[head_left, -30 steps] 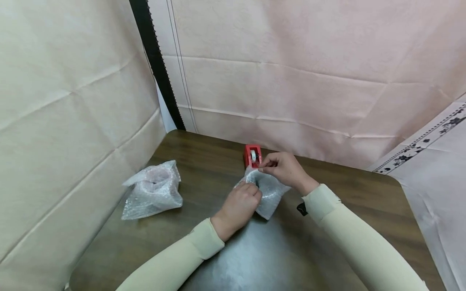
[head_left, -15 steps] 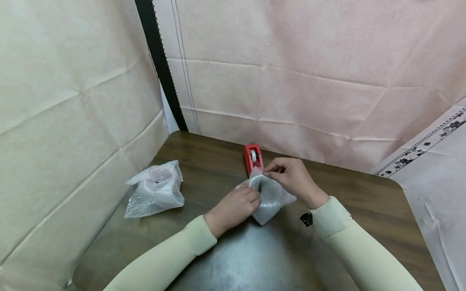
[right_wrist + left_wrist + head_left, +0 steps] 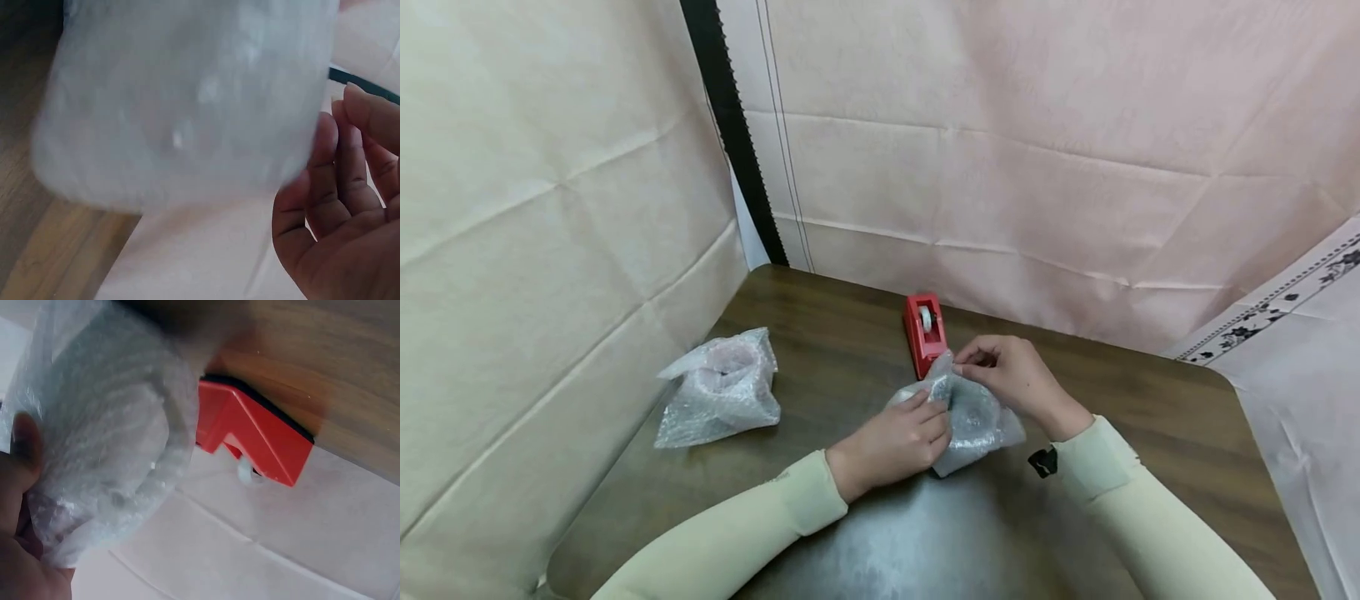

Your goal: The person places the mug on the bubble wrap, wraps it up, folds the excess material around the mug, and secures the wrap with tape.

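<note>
Left hand [image 3: 898, 443] grips wrap [image 3: 981, 417], near side of dispenser [image 3: 917, 340]; right hand [image 3: 1021, 377] at wrap's flap [image 3: 942, 367], cannot tell if pinching. Flap points toward dispenser.

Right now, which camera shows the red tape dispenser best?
The head view: the red tape dispenser appears nearly whole, tape roll visible. The left wrist view shows it larger, but bubble wrap hides part. I can't spot it in the right wrist view.

The right wrist view blurs and crops the bubble wrap [image 3: 181, 106].
</note>
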A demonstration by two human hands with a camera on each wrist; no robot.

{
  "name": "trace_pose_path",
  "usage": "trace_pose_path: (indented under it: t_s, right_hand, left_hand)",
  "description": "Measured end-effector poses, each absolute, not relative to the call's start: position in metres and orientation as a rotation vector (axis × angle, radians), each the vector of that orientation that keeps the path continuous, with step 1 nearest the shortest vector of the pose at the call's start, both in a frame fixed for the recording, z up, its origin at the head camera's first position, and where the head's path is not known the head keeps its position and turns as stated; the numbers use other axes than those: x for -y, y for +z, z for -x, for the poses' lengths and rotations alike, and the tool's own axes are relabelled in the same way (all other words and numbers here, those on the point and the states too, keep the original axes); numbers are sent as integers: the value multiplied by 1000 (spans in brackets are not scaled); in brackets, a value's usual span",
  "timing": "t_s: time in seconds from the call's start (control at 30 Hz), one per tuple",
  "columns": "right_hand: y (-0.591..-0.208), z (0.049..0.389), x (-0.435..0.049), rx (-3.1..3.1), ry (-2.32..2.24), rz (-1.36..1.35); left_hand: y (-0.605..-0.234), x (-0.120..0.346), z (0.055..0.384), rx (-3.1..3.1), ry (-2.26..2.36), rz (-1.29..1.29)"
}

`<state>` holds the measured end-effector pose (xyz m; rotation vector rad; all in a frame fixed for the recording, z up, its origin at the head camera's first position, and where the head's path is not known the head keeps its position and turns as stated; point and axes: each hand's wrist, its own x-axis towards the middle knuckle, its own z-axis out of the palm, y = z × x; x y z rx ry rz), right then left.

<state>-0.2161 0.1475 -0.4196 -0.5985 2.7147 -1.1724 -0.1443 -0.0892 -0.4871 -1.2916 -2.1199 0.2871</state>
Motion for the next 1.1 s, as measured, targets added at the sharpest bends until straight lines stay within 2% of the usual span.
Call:
trace_pose_path:
  t_s: [0.2,0.63,1.1]
  right_hand:
    - [-414,220,-158,-2696,-1176,534]
    - [-426,234,-166,-2561,-1154,618]
    - [-422,234,-161,-2536,-1121,595]
  left_hand:
    - [-493,88,134,2015,305,1293]
    - [-508,90,117,1959,334,1305]
    - [-509,88,114,1945,334,1310]
